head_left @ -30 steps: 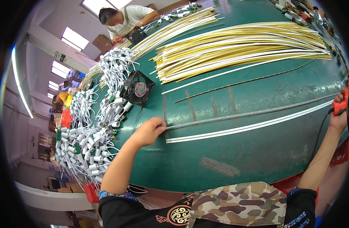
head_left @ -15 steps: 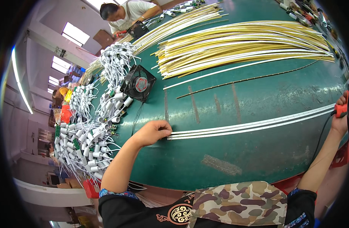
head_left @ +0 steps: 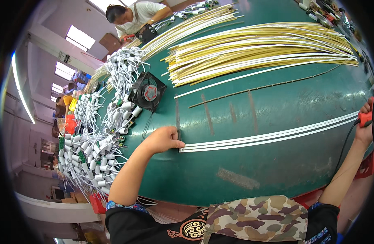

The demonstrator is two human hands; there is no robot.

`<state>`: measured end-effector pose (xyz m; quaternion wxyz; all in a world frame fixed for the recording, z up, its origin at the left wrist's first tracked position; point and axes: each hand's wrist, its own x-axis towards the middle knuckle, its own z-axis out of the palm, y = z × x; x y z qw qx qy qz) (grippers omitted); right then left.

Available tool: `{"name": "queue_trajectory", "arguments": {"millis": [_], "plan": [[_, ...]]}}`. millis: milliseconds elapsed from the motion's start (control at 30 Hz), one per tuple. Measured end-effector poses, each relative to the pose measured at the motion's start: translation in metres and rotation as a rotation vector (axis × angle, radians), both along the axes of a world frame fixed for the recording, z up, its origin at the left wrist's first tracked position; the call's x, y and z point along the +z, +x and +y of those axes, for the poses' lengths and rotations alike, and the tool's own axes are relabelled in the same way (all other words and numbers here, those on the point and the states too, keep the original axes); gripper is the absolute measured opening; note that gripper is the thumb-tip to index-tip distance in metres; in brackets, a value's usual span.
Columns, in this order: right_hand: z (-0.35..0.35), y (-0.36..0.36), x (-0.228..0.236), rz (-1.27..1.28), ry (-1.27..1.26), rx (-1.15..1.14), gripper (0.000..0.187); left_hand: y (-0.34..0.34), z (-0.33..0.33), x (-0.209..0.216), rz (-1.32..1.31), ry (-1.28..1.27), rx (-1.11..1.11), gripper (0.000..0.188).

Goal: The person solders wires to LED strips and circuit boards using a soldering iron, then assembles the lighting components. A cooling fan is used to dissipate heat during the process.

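Two long, narrow white LED strips (head_left: 268,137) lie side by side across the green table. At their left end, my left hand (head_left: 164,140) is closed, its thumb pressed down on the strip ends. My right hand (head_left: 364,126), at the far right edge of the view, is wrapped round a red-handled tool (head_left: 365,118) with a black cord. The tool's tip is cut off by the dark rim, so its exact kind does not show. The strips' right ends reach close to that hand.
Beyond the strips lie a thin dark rod (head_left: 252,87) and a big bundle of yellow and white strips (head_left: 260,51). A black fan (head_left: 148,92) stands left, beside heaped white lamp holders with wires (head_left: 89,158). Across the table a person (head_left: 134,18) works. Tools (head_left: 317,16) crowd the far right.
Both hands keep their places and grips. The left thumb lies slightly further along the strip ends, and the whole view has shifted a little.
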<state>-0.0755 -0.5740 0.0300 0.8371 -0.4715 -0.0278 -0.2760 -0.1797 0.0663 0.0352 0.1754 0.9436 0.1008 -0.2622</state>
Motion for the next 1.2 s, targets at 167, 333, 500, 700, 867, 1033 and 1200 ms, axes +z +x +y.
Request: {"name": "queue_trajectory", "arguments": {"millis": [167,333,500,700,867,1033,1200], "plan": [[0.013,-0.002,0.001,0.026,0.044,-0.020,0.035,0.024,0.005,-0.020,-0.361,-0.295,0.116,0.028],[-0.042,0.008,-0.036,-0.137,0.115,0.056,0.049,0.056,-0.026,-0.040,-0.741,-0.097,-0.199,0.018],[-0.049,0.014,-0.041,-0.120,0.109,0.035,0.048,0.060,-0.015,-0.033,-0.787,-0.011,-0.359,0.012],[0.008,0.000,-0.008,-0.069,0.065,-0.024,0.039,0.027,0.018,-0.008,-0.096,-0.810,0.243,0.013],[-0.005,0.004,-0.009,-0.001,0.042,0.004,0.034,-0.010,0.041,-0.006,-0.022,-0.976,0.340,0.012],[0.053,0.006,0.034,0.254,0.254,-0.294,0.033,-0.023,0.055,-0.011,0.003,-0.837,0.328,0.012],[-0.080,-0.003,-0.031,-0.190,0.175,0.164,0.044,-0.012,0.071,-0.027,-0.247,-0.971,0.321,0.012]]}}
